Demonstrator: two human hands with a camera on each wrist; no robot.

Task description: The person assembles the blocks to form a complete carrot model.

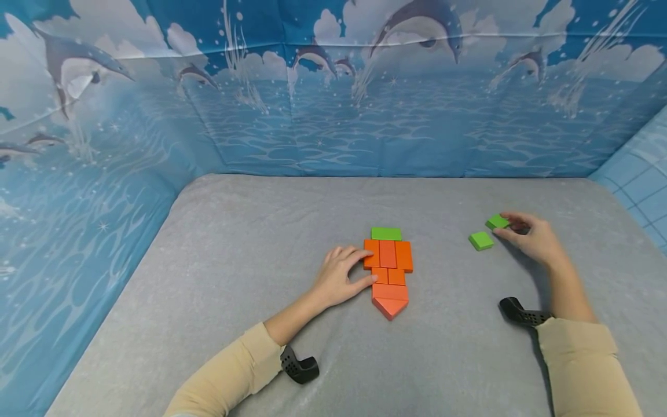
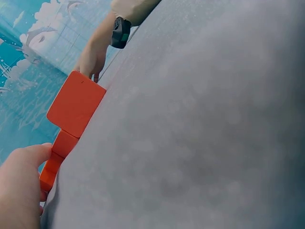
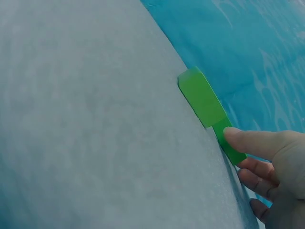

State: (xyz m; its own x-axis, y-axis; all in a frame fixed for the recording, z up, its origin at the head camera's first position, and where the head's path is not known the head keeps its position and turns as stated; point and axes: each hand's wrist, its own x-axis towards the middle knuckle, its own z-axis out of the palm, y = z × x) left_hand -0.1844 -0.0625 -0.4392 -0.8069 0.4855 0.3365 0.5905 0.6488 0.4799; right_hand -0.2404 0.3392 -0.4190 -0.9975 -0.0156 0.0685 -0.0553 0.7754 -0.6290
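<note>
Flat orange blocks [image 1: 388, 253] lie side by side in a column on the grey cloth, with a red-orange triangular block [image 1: 391, 308] at the near end and a green block [image 1: 386, 233] at the far end. My left hand [image 1: 339, 278] rests along the column's left side, thumb and fingers spread and touching its edge. Off to the right, my right hand [image 1: 537, 240] pinches a green block [image 1: 496, 222] between thumb and fingers. Just nearer lies another green block [image 1: 481, 241]. In the right wrist view, the thumb presses on the pinched block [image 3: 228, 143]; its far side is hidden.
Grey cloth [image 1: 250, 243] covers the work surface. A blue dolphin-printed curtain [image 1: 333, 127] stands along the back and left side. Black devices are worn at the left wrist [image 1: 300, 366] and right wrist [image 1: 521, 314].
</note>
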